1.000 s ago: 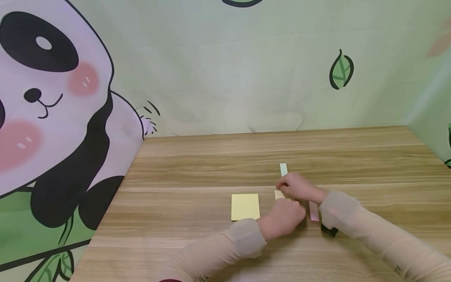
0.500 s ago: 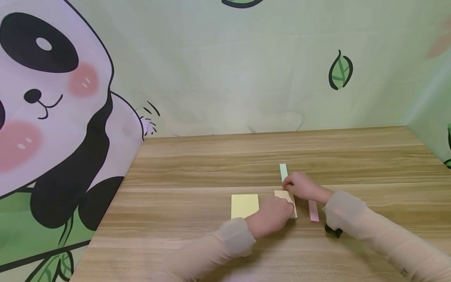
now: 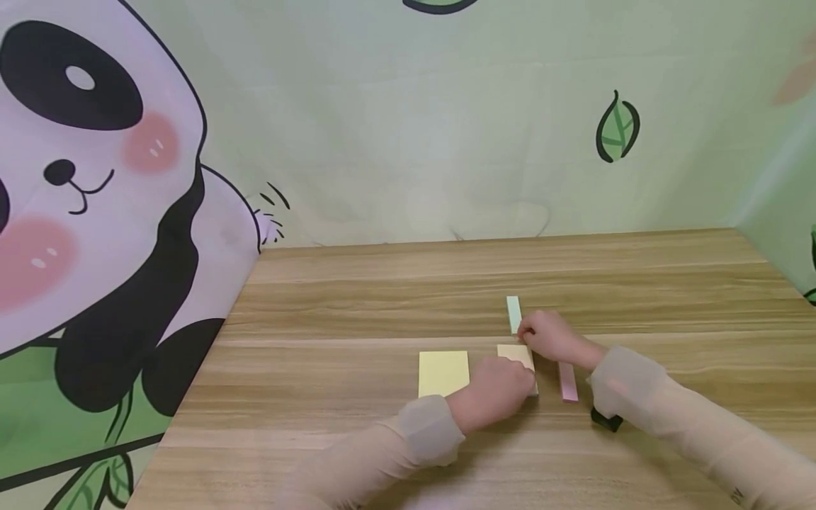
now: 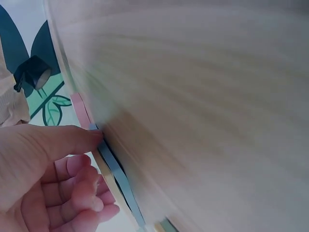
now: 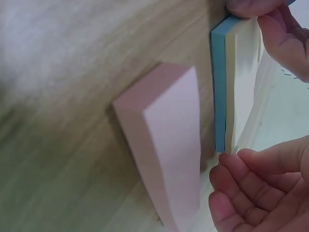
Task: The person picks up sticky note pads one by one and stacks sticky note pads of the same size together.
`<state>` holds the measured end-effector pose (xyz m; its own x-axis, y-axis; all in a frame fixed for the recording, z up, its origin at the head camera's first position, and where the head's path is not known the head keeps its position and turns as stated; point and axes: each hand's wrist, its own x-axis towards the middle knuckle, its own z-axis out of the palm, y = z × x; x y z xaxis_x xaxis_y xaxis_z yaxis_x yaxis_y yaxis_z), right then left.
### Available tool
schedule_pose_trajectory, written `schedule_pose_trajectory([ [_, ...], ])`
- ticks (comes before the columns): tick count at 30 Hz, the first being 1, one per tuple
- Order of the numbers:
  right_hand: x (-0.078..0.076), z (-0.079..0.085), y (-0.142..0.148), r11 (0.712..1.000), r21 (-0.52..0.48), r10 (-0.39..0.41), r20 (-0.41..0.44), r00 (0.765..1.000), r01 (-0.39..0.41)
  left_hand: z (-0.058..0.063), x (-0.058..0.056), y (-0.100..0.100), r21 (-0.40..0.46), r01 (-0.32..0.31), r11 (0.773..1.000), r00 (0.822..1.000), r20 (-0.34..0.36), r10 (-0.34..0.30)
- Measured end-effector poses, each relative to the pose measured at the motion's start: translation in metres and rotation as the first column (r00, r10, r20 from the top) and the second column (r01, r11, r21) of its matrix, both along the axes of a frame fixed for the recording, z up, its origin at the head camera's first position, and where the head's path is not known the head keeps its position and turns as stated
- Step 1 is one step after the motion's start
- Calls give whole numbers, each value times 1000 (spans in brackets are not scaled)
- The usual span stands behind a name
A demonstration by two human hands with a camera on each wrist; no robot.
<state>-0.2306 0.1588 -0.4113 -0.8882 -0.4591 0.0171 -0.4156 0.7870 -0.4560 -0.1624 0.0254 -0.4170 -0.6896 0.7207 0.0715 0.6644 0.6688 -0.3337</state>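
A cream sticky note pad [image 3: 515, 353] lies on top of a blue sticky note pad [image 5: 219, 92], their edges close to flush. My left hand [image 3: 496, 389] rests over the stack's near part. Its thumb presses the side near a corner, and its other fingers curl over the top, as the left wrist view shows. At the far right corner is my right hand [image 3: 554, 336], thumb and forefinger tips close together against the stack's end; whether they pinch it is unclear. A pink narrow sticky note pad [image 5: 166, 130] lies below the right hand.
Left of the stack lies a yellow square sticky note pad [image 3: 443, 372], partly behind the left wrist. A narrow mint sticky note pad [image 3: 513, 314] lies beyond the stack. Behind the wooden table [image 3: 357, 297] hangs a printed panda backdrop [image 3: 382, 142].
My left hand has shifted left from the stack's right side, uncovering its right edge. My right hand has slid right along the far end, leaving more of the mint pad visible.
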Motion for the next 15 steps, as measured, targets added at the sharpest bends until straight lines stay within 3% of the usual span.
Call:
schedule_pose_trajectory([
  [7,1,0,1,1000,18,0,-18,1000,0,-3,1,13,3,95,996,990,-110,-94],
  [15,1,-1,2,1000,4,18,-39,999,-18,-6,-2,20,23,101,995,984,-147,-97],
])
